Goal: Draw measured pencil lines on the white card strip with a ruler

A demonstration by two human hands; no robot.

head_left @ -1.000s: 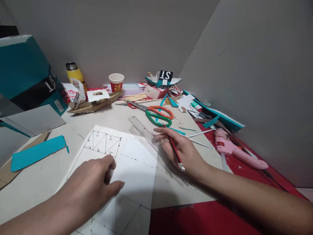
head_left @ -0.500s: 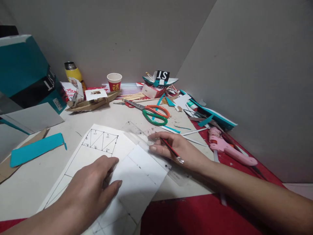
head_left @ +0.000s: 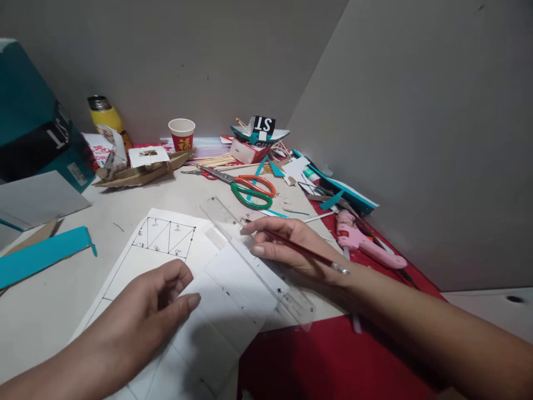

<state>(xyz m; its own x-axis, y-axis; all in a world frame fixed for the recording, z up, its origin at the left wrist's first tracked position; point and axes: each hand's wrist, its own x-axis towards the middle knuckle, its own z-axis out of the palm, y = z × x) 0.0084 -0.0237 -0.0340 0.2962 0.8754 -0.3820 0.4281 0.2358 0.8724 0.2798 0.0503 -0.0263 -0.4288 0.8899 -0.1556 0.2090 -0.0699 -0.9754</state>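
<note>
My right hand [head_left: 287, 244] holds a red-and-black pencil [head_left: 306, 250], its metal-capped end toward my wrist. Beneath and beside that hand, a clear plastic ruler [head_left: 256, 266] lies slantwise over the right part of a small white sheet of paper [head_left: 233, 283] with faint pencil marks. My left hand [head_left: 162, 305] grips this sheet at its left edge, thumb on top and fingers curled; the fingertips are partly hidden. Underneath is a larger paper [head_left: 141, 266] bearing a drawn strip of triangles with handwritten numbers.
Orange-and-green-handled scissors [head_left: 252, 189] lie beyond the papers. A pink glue gun [head_left: 366, 244] rests on the right. Behind stand a red paper cup [head_left: 182, 135], a cardboard boat [head_left: 145, 172] and a yellow bottle [head_left: 106, 119]. Teal cardboard [head_left: 45, 253] and a teal box [head_left: 33, 122] are left.
The view has shifted, moving the background left. In my right hand the pencil has swung to a flatter angle, its tip now toward the ruler. The ruler now overlaps the small sheet.
</note>
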